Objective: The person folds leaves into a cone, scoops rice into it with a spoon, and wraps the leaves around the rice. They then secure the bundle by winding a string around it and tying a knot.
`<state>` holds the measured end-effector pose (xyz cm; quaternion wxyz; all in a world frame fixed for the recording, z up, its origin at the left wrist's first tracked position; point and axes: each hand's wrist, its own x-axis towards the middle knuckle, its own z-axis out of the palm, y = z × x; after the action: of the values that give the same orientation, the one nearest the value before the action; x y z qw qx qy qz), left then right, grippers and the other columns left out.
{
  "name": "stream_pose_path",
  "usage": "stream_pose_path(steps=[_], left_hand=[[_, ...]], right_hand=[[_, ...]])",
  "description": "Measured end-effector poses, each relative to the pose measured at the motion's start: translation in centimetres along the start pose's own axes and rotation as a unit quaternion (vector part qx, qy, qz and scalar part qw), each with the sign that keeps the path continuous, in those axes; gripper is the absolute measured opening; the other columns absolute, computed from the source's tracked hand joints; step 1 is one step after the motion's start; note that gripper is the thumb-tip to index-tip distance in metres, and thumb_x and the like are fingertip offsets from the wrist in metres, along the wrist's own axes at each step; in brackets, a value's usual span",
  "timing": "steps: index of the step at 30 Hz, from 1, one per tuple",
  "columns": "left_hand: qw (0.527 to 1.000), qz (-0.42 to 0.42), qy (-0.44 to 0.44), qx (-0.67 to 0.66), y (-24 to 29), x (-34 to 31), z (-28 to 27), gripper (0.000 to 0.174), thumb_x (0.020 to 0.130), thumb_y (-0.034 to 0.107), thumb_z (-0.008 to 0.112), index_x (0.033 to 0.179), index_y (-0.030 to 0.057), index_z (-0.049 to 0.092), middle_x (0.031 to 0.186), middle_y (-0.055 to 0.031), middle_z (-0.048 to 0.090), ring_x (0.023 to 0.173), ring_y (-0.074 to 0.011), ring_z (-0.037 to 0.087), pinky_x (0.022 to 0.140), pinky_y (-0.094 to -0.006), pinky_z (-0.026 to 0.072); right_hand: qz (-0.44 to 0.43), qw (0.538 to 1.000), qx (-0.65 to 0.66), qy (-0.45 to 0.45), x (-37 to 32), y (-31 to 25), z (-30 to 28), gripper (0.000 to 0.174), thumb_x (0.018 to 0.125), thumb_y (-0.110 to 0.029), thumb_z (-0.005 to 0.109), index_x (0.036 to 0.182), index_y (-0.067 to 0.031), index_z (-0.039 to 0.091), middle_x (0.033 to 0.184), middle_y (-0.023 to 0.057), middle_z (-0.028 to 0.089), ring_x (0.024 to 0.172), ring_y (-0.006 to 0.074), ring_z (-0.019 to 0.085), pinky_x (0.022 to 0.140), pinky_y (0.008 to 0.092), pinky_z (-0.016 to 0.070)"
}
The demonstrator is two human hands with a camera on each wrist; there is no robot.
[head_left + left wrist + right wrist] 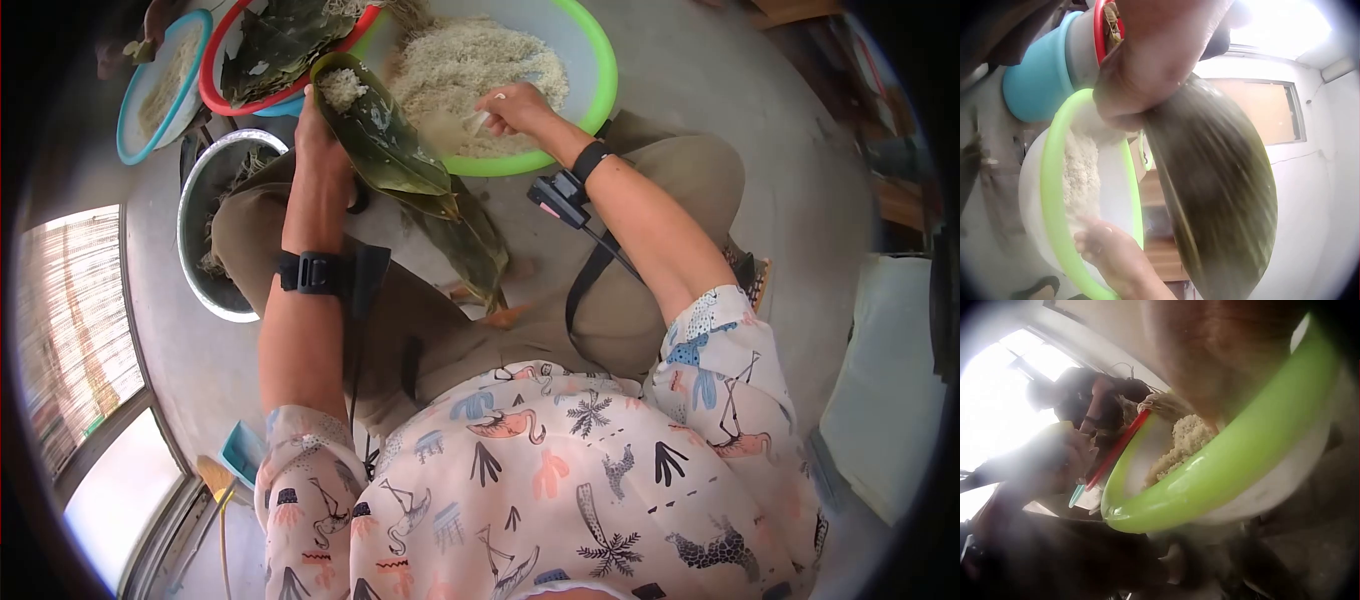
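Observation:
My left hand (322, 140) grips a long green leaf (385, 150), broad and glossy, folded into a trough. White rice grains (343, 90) lie in its upper end, close to the thumb. In the left wrist view, the leaf (1216, 187) hangs from the fingers. My right hand (520, 108) is over the green-rimmed basin (603, 60), its fingers curled at the heap of rice (450, 70). It pinches a small whitish thing (478, 122), blurred; I cannot tell its kind. In the right wrist view, the basin's rim partly hides that hand.
Left of the rice basin stands a red-rimmed basin (208, 75) of leaves. Beyond it is a blue-rimmed basin (122, 135). A metal basin (186, 235) with stringy strands sits by the left knee. More leaves (470, 250) hang between the knees. Another person (1079, 394) works opposite.

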<state>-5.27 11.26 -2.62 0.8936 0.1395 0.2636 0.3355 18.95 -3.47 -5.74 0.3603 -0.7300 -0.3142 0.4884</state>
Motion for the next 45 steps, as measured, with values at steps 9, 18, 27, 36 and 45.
stream_pose_path(steps=[9,18,27,36,45], left_hand=[[0.999,0.026,-0.014,0.018,-0.5,-0.1,0.0,0.044,0.102,0.039,0.033,0.12,0.004,0.053,0.113,-0.0115,0.06,0.103,-0.0254,0.059,0.091,-0.0411,0.05],[0.996,-0.022,0.063,-0.052,-2.5,1.3,1.2,0.051,0.101,0.045,0.032,0.121,0.0033,0.052,0.114,-0.0143,0.059,0.1,-0.0312,0.059,0.09,-0.0492,0.0489],[0.996,-0.047,0.069,-0.044,-3.7,-0.5,6.4,0.056,0.102,0.046,0.023,0.13,0.0018,0.045,0.123,-0.018,0.054,0.109,-0.0332,0.056,0.094,-0.0516,0.0464],[0.996,-0.037,0.073,-0.019,-4.1,-0.1,5.9,0.057,0.102,0.046,0.024,0.128,0.0015,0.046,0.12,-0.0178,0.056,0.108,-0.0329,0.057,0.093,-0.0488,0.0475],[0.998,-0.049,0.04,-0.004,-4.6,-0.3,6.2,0.055,0.102,0.046,0.021,0.121,0.004,0.051,0.11,-0.0145,0.06,0.096,-0.029,0.06,0.084,-0.0459,0.0505]], right_hand=[[0.051,0.973,0.222,-0.03,-0.1,-0.6,-1.4,0.019,0.091,-0.015,0.057,0.101,-0.002,0.068,0.075,0.0037,0.062,0.06,0.0096,0.056,0.053,0.0215,0.0438],[-0.142,0.968,0.202,0.044,-5.5,-10.0,-1.8,0.02,0.087,-0.016,0.058,0.094,-0.0011,0.07,0.07,0.0033,0.061,0.056,0.0078,0.054,0.052,0.0207,0.0423],[-0.531,0.798,-0.164,0.233,-6.3,-12.8,2.8,0.017,0.092,-0.016,0.06,0.101,-0.0049,0.069,0.074,0.0031,0.065,0.065,0.0053,0.058,0.061,0.022,0.0476],[-0.285,0.95,0.039,0.118,-7.2,-11.8,1.6,0.02,0.09,-0.018,0.058,0.098,-0.0042,0.07,0.067,0.0045,0.065,0.058,0.0068,0.058,0.055,0.0232,0.0469],[-0.326,0.933,0.001,0.151,-6.4,-12.8,2.1,0.021,0.089,-0.02,0.059,0.096,-0.0044,0.071,0.065,0.004,0.065,0.056,0.0074,0.058,0.054,0.0233,0.0458]])
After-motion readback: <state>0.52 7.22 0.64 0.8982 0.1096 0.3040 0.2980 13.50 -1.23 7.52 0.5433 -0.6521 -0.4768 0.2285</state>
